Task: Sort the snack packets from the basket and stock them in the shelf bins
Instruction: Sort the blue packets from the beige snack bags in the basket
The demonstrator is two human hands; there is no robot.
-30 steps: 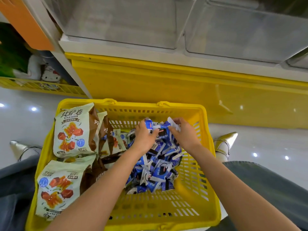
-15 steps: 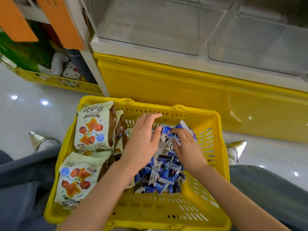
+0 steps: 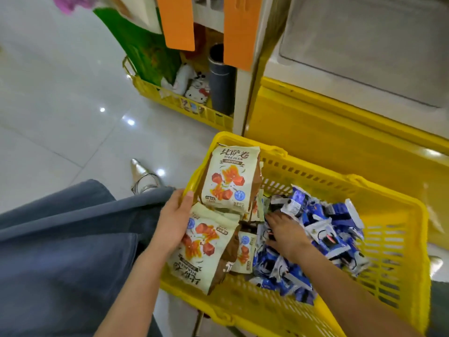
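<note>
In the yellow basket (image 3: 393,242) on glossy white floor tiles (image 3: 60,105), 2 bags lay lengthwise toward the shelf (image 3: 328,137): far cream bag (image 3: 230,178) top away, near cream bag (image 3: 206,249) reversed. The left hand (image 3: 173,224) gripped the near bag's edge. The right hand (image 3: 285,235) was buried among uncountable blue packets (image 3: 328,229), its grip unclear.

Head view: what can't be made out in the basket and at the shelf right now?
All in the head view:
Right hand: fingertips buried in blue packets; grip unclear.
Left hand: fingers hidden behind lower beige bag.
Shelf bin: cut off by top and right edges, contents blurred.
Basket: floor mostly covered by packets.
</note>
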